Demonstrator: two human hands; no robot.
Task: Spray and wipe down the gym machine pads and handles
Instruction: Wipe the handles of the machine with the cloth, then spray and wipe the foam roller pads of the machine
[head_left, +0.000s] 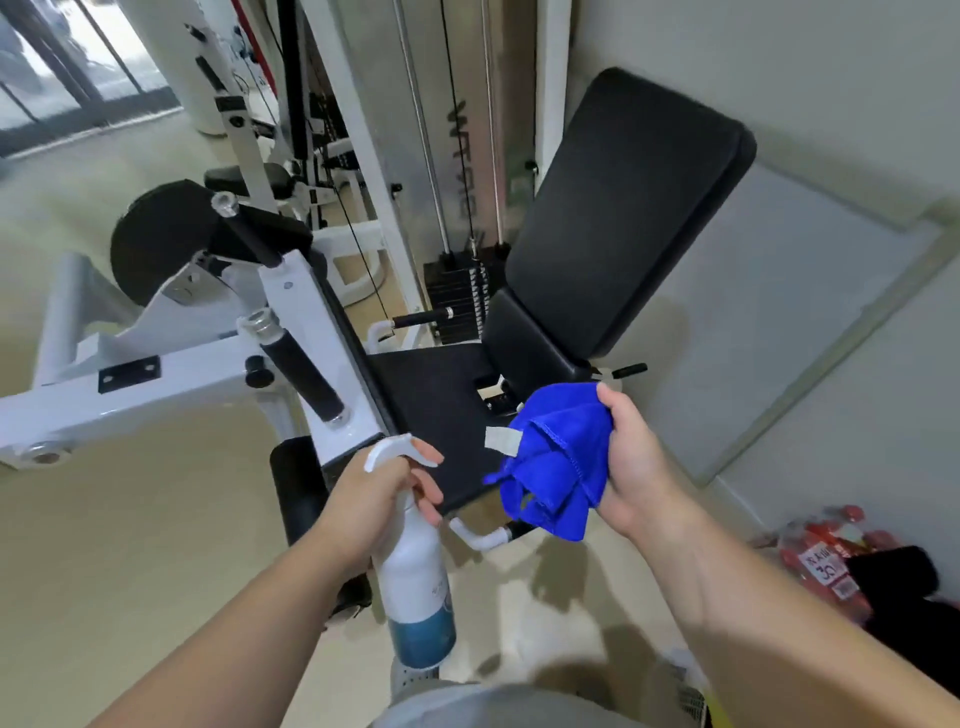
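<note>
A beige floor (130, 519) and pale wall (779, 67) surround one white-framed gym machine (182, 358) with a black seat pad (436, 415), a tilted back pad (623, 208) and two black handles (304, 371). The left hand (379, 493) grips one white spray bottle (415, 582) below the seat's near edge. The right hand (631, 457) clutches one bunched blue cloth (556, 467) over the seat's right corner.

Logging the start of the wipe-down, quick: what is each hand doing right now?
Left hand: closed around the neck of the spray bottle, fingers by the trigger.
Right hand: closed on the bunched blue cloth.
</note>
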